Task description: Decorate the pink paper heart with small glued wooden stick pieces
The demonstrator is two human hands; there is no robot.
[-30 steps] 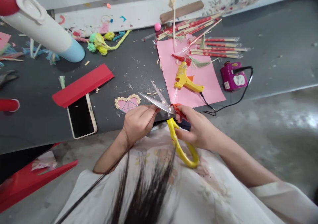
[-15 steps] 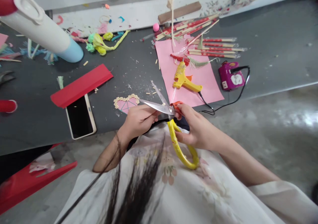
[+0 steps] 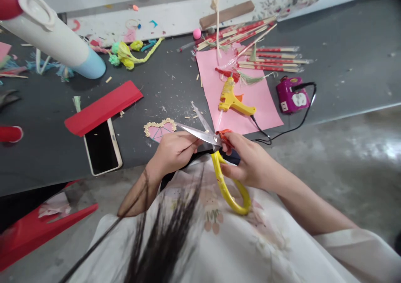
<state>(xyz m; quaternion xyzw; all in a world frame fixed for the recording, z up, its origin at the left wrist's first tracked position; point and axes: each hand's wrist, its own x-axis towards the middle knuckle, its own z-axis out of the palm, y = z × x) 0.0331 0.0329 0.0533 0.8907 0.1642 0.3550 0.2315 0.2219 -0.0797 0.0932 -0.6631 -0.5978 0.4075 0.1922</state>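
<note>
My right hand (image 3: pixel 247 161) is wrapped around the red and yellow handles of a large pair of scissors (image 3: pixel 216 157). The steel blades are parted and point left over the table edge. My left hand (image 3: pixel 173 151) is curled just under the lower blade, fingers pinched on something too small to make out. A small pink heart with a pale beaded rim (image 3: pixel 159 129) lies on the dark table just beyond my left hand. A yellow glue gun (image 3: pixel 232 100) rests on a pink paper sheet (image 3: pixel 263 103) past the blades.
A phone (image 3: pixel 102 146) and a folded red card (image 3: pixel 103 106) lie to the left. A white and blue tube (image 3: pixel 59 44) sits at back left. Red-patterned sticks (image 3: pixel 269 57) and a purple socket box (image 3: pixel 293 99) with a black cord are at the right.
The hands and scissors have hardly shifted; the view wobbled slightly and my hair swung lower in front.
</note>
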